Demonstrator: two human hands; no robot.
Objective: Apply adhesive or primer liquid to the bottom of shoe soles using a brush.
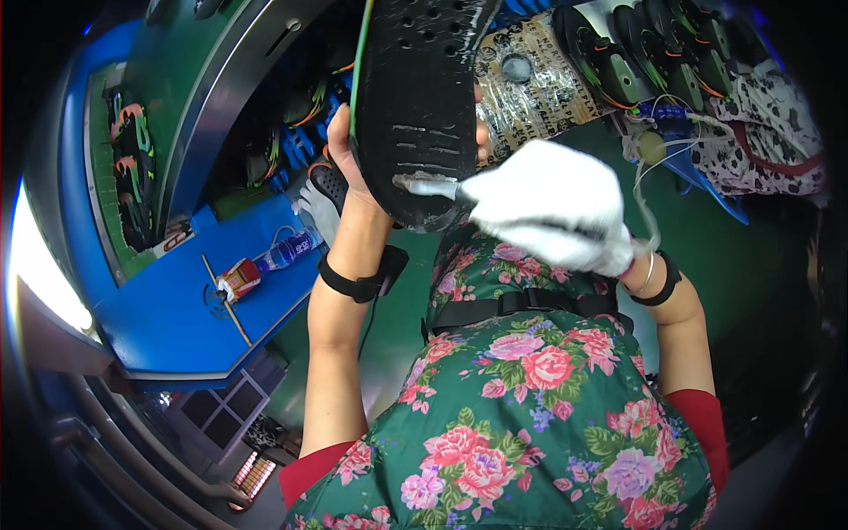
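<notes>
A large black shoe sole, with round holes toward its far end and short slits near its heel, is held up in front of me. My left hand grips it from beneath, the thumb at its left edge and fingertips showing at its right edge. My right hand wears a white glove and is closed on a small brush. The brush's tip touches the heel end of the sole, where a wet, shiny smear shows. Much of the brush's handle is hidden inside the gloved hand.
A blue table at the left bears a plastic bottle and a red packet. More black soles lie at the far right, beside a taped cardboard piece and a spotted cloth. Colourful shoe parts stand behind the table.
</notes>
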